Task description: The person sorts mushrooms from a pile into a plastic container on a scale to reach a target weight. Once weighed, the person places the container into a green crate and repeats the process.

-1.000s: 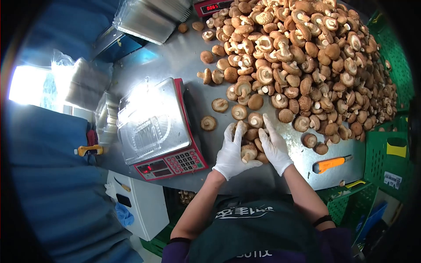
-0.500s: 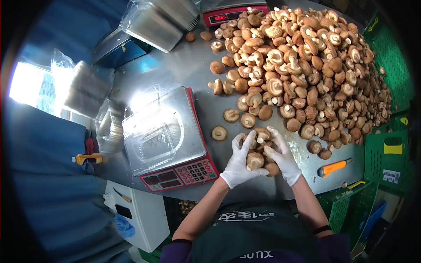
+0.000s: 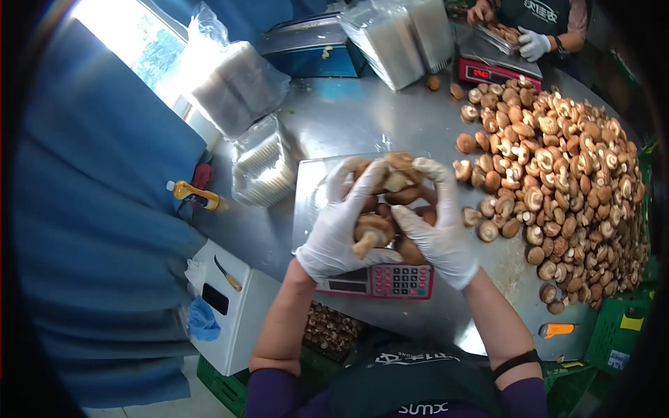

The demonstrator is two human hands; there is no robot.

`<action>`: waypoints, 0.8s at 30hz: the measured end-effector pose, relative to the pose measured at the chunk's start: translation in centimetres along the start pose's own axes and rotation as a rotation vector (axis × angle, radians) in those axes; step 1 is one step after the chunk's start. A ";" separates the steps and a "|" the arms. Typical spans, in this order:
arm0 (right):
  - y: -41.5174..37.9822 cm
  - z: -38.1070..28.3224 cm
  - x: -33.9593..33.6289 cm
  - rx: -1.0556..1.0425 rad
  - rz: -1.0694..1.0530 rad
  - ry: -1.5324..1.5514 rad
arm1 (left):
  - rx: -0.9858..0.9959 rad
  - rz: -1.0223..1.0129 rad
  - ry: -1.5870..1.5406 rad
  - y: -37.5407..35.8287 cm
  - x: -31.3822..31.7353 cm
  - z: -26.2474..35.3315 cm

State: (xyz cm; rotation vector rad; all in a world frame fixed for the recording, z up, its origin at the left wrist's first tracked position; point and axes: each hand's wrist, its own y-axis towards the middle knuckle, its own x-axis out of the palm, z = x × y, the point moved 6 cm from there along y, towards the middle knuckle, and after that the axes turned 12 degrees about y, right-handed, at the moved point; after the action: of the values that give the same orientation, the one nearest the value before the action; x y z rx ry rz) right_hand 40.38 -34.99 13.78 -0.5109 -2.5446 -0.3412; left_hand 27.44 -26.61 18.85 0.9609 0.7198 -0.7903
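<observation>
Both my gloved hands cup a cluster of brown shiitake mushrooms above the near scale. My left hand wraps the cluster from the left, and my right hand closes on it from the right. Several caps and pale stems show between the fingers. Beneath them is the red and silver scale, its keypad showing below my wrists; most of its plate is hidden by my hands. To the right spreads a large heap of shiitake mushrooms on the metal table.
Stacked clear trays lie left of the scale, with bagged trays behind. Across the table a co-worker's gloved hand is at a second red scale. An orange cutter lies right; a green crate stands beyond.
My hands have carried the mushrooms from the table beside the heap leftward to over the scale. The view has turned left, and the co-worker at the far scale has come into sight.
</observation>
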 end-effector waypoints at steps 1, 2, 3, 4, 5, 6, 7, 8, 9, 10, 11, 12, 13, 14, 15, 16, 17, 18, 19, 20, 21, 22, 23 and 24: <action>1.0 1.7 1.0 0.051 -0.021 -0.001 | -0.019 0.016 -0.021 -0.9 -0.6 -1.9; 1.9 3.4 1.8 0.102 -0.043 -0.002 | -0.038 0.031 -0.042 -2.3 -0.6 -4.1; 2.7 5.0 2.2 0.019 -0.104 -0.023 | -0.079 0.028 0.072 -3.5 -0.7 -5.5; 3.0 5.5 2.6 -0.047 -0.145 -0.174 | -0.107 0.059 0.168 -4.8 -0.3 -6.9; 3.2 5.8 2.9 -0.112 -0.183 -0.326 | -0.124 -0.004 0.176 -5.7 0.1 -7.4; 3.4 6.0 3.4 -0.176 -0.218 -0.481 | -0.141 -0.067 0.179 -6.4 0.6 -7.9; 3.7 6.0 3.8 -0.273 -0.217 -0.620 | -0.103 -0.055 0.254 -6.7 0.7 -7.7; 3.8 6.3 3.7 -0.235 -0.208 -0.641 | -0.122 -0.029 0.274 -7.0 0.7 -7.4; 3.9 6.5 3.5 -0.197 -0.196 -0.663 | -0.131 -0.059 0.254 -7.0 0.6 -7.1; 3.8 6.5 3.5 -0.160 -0.184 -0.685 | -0.139 -0.089 0.234 -7.0 0.4 -6.9; 3.8 6.3 3.6 -0.101 -0.147 -0.647 | -0.152 -0.134 0.237 -7.1 0.4 -6.7; 3.6 6.2 3.7 -0.118 -0.136 -0.662 | -0.176 -0.165 0.193 -7.1 0.3 -6.6; 3.3 6.1 3.6 -0.135 -0.126 -0.677 | -0.199 -0.197 0.151 -7.2 0.4 -6.6; 3.1 5.9 3.5 -0.152 -0.115 -0.690 | -0.222 -0.230 0.109 -7.2 0.5 -6.7; 2.8 5.4 3.6 -0.178 -0.111 -0.724 | -0.171 -0.199 0.129 -7.0 0.6 -6.5; 2.5 5.0 3.9 -0.187 -0.149 -0.803 | -0.175 -0.243 0.203 -6.7 0.7 -6.3; 2.3 4.6 4.1 -0.195 -0.187 -0.881 | -0.178 -0.287 0.277 -6.1 0.6 -5.8; 2.0 4.5 4.4 -0.205 -0.225 -0.958 | -0.177 -0.330 0.353 -5.7 0.4 -5.4; 1.7 4.8 4.4 -0.218 -0.226 -0.986 | -0.210 -0.356 0.347 -5.6 0.2 -5.4; 1.5 4.8 4.6 -0.239 -0.212 -1.051 | -0.183 -0.338 0.374 -5.4 0.1 -5.5; 1.4 4.8 5.1 -0.262 -0.200 -1.114 | -0.159 -0.318 0.403 -5.2 0.2 -5.7; 1.2 4.8 5.4 -0.288 -0.188 -1.175 | -0.134 -0.298 0.435 -5.1 0.4 -6.0; 1.0 5.3 4.9 -0.322 -0.164 -1.142 | -0.093 -0.227 0.311 -5.5 0.7 -6.7; 1.1 5.3 4.6 -0.299 -0.143 -1.078 | -0.110 -0.142 0.176 -5.9 1.0 -7.5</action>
State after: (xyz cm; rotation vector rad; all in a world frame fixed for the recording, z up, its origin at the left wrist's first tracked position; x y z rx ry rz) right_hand 34.85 -30.90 12.02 -0.7702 -3.6082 -0.6303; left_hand 21.69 -22.21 12.58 0.8939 0.9836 -0.7878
